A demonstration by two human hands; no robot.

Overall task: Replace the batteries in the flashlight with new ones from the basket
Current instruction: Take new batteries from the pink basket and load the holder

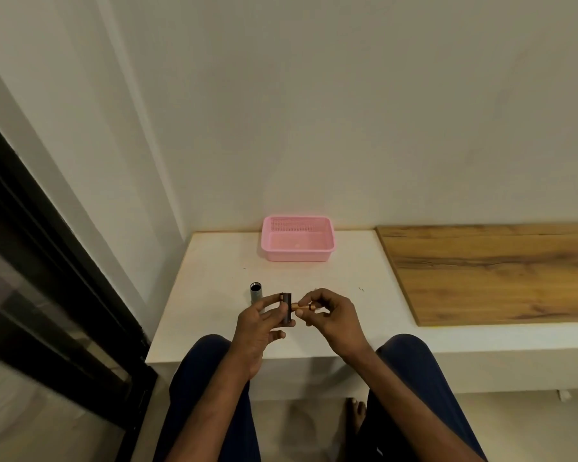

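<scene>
My left hand [259, 328] grips a small dark battery holder [286, 308] upright above the white table's near part. My right hand [331, 315] pinches a copper-coloured battery [302, 307], lying sideways with one end against the holder. The grey flashlight body [256, 292] stands on the table just left of my left hand, its open dark end facing up. A pink basket [297, 239] sits at the back of the table by the wall; I cannot make out batteries inside it.
The white table [214, 278] ends at a front edge above my knees. A wooden board [491, 271] covers the surface to the right. A dark-framed glass door [47, 295] runs along the left. My bare foot [356, 415] rests on the floor below.
</scene>
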